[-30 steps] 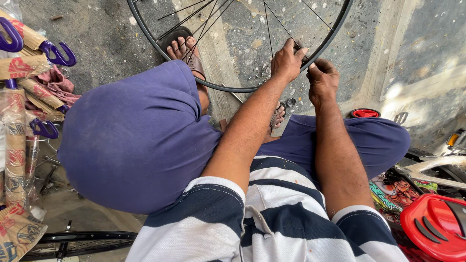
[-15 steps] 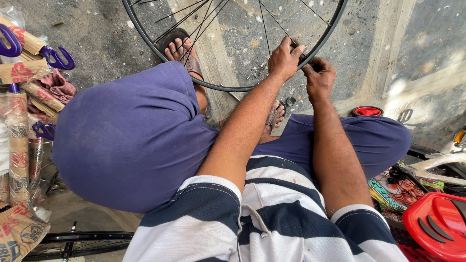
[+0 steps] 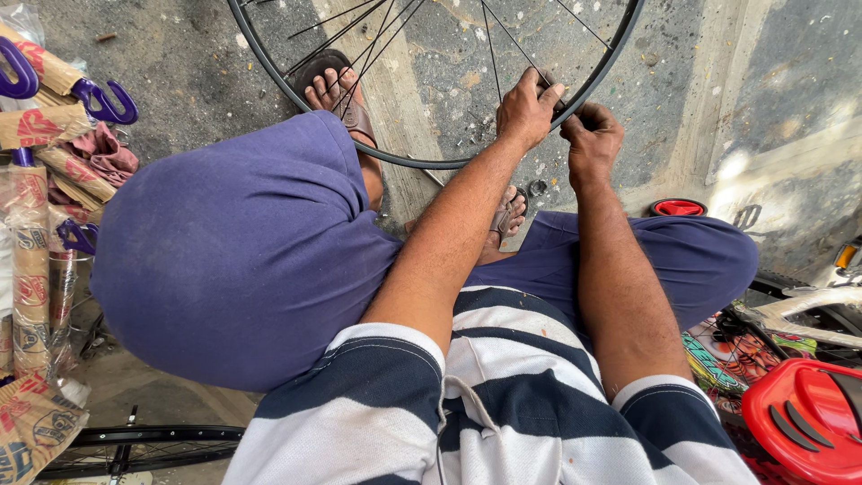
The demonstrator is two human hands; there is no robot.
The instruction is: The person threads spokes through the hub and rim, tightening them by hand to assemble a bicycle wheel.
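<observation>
Soft daylight, brighter sun patches at right, sharp focus, with wide-angle bending at the edges.

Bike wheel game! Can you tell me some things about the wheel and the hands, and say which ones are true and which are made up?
1. Both hands are at the bike wheel's rim. True: the left hand and right hand meet there.
2. The wheel has a fat tyre on it. False: the rim is bare, with thin spokes.
3. The person wears brown sandals. True.
4. The ground is grass. False: it is rough concrete.
5. A red plastic thing sits at the lower right. True.
</observation>
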